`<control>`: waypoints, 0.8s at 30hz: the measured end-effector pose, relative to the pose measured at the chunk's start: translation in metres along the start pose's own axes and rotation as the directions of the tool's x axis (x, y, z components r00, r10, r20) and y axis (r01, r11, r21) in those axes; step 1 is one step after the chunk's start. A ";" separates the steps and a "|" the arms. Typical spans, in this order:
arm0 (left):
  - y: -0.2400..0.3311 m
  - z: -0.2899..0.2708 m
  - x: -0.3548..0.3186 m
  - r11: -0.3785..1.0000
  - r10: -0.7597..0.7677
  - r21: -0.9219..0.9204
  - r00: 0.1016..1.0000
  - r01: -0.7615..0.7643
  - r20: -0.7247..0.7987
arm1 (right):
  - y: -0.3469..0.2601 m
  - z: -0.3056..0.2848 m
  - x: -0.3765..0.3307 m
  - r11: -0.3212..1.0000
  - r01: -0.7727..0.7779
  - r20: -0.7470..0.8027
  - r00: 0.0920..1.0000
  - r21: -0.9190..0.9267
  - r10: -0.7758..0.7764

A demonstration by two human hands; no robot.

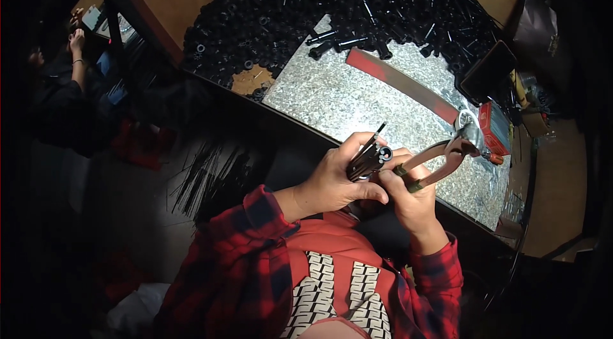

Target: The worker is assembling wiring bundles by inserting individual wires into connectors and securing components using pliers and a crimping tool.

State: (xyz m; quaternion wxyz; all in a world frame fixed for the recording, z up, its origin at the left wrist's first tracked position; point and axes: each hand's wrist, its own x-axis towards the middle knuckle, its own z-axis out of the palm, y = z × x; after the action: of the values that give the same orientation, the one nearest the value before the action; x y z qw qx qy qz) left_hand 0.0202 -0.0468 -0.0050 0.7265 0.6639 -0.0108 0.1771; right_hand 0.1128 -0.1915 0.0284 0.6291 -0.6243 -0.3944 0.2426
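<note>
My left hand [338, 176] is closed around a small bundle of black tubular parts [367, 160]. One of them shows a round hollow end, and a thin black rod sticks up from the group. Close beside it, my right hand [412, 205] grips the handles of a pair of pincers [451, 152]. Their metal jaws point up and to the right, over the stone slab [319, 96], and the handles are spread apart. The right fingertips come up against the black parts, though whether they also grip one is hidden.
A large heap of black tubular parts [255, 13] covers the far table. A flat, red-marked metal bar [402, 83] lies on the slab. To the right are a red box [493, 127] and a dark phone-like slab [488, 71]. Another person's hand [77, 42] shows at far left.
</note>
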 end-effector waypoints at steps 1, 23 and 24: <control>0.000 0.000 0.000 1.000 0.010 0.015 1.000 -0.010 0.007 | 0.001 0.002 0.000 1.000 0.000 0.002 1.000 0.000 0.000; -0.004 -0.002 0.001 0.994 0.097 0.043 0.995 -0.097 -0.012 | 0.011 0.008 0.000 0.989 0.132 -0.032 0.990 -0.065 -0.135; -0.004 -0.002 0.001 0.994 0.097 0.042 0.995 -0.096 -0.014 | 0.008 0.008 0.000 0.985 0.139 -0.024 0.989 -0.104 -0.143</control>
State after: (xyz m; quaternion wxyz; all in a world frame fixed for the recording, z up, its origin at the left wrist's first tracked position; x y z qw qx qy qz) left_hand 0.0215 -0.0449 -0.0086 0.7032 0.6761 -0.0334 0.2173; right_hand 0.1082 -0.1855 0.0197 0.6180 -0.6299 -0.4397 0.1672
